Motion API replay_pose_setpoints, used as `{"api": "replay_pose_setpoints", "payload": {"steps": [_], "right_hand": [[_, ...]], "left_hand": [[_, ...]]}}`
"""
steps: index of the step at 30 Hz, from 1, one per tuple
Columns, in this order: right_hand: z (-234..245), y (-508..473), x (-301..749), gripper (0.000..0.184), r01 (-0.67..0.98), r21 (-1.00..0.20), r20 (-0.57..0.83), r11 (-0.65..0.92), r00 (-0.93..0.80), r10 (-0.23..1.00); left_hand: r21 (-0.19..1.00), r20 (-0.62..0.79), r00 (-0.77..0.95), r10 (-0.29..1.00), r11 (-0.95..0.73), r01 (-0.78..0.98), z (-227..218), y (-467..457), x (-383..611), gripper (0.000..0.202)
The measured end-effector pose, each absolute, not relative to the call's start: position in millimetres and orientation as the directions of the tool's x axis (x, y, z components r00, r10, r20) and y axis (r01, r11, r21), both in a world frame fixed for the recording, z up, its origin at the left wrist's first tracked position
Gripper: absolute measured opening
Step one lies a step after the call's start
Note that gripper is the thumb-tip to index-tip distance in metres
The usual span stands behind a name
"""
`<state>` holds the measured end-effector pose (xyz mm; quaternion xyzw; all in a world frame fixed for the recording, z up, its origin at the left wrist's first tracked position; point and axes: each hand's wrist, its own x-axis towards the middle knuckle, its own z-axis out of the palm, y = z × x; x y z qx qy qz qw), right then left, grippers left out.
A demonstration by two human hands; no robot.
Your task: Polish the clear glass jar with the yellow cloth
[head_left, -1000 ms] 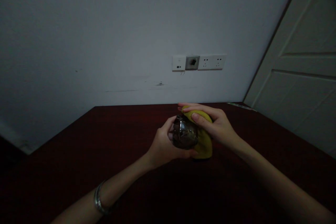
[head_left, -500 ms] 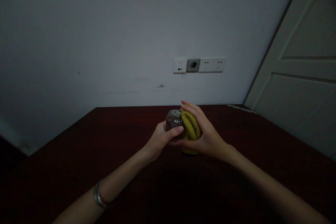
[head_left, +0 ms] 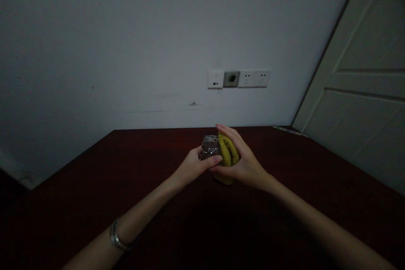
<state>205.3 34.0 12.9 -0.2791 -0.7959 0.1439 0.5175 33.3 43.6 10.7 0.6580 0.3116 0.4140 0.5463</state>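
My left hand (head_left: 196,164) is closed round a small clear, shiny glass-like object (head_left: 210,145), its thumb lying across the near side. Its exact kind is hard to make out in the dim light. A folded yellow cloth (head_left: 228,149) is in my right hand (head_left: 242,160), fingers over its top and thumb underneath. The cloth presses against the right side of the clear object, and a loose end hangs below the thumb. Both hands meet above the dark red table (head_left: 142,152). A silver bracelet (head_left: 116,236) circles my left forearm.
Behind the table rises a pale wall (head_left: 126,42) with a row of sockets and switches (head_left: 238,79). A white panelled door (head_left: 357,80) stands at the right. Near the table's far right corner lies a thin flat strip (head_left: 290,131).
The yellow cloth and right hand have shifted slightly left and turned a little against the clear object. The left hand keeps its hold.
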Motion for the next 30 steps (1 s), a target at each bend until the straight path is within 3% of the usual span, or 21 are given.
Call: {"api": "replay_pose_setpoints", "payload": {"steps": [3,7,12,20,27,30], "right_hand": [[12.1,36.0,204.8,0.084,0.218,-0.647,0.696,0.730,-0.223,0.683],[15.6,38.0,203.9,0.093,0.064,-0.846,0.520,0.530,-0.124,0.845],[16.7,42.2,204.8,0.092,-0.041,-0.938,0.348,0.345,-0.107,0.932],[6.6,46.6,203.0,0.089,-0.002,-0.936,0.349,0.352,-0.140,0.927],[-1.7,49.1,202.5,0.080,0.031,-0.897,0.424,0.441,-0.224,0.878],[-7.3,57.1,206.5,0.067,0.033,-0.889,0.438,0.457,-0.231,0.869]], "left_hand": [[0.974,0.226,0.527,0.819,-0.198,-0.109,8.8,45.2,32.7,0.070],[0.953,0.303,0.561,0.770,-0.236,-0.190,5.4,46.2,32.7,0.092],[0.958,0.285,0.449,0.847,-0.271,-0.097,-0.7,50.8,32.9,0.111],[0.951,0.288,0.517,0.806,-0.302,-0.058,-5.0,55.0,31.2,0.071],[0.941,0.296,0.459,0.838,-0.339,0.011,-5.5,54.6,29.1,0.064],[0.919,0.335,0.416,0.845,-0.391,0.054,-8.6,56.3,28.3,0.067]]}}
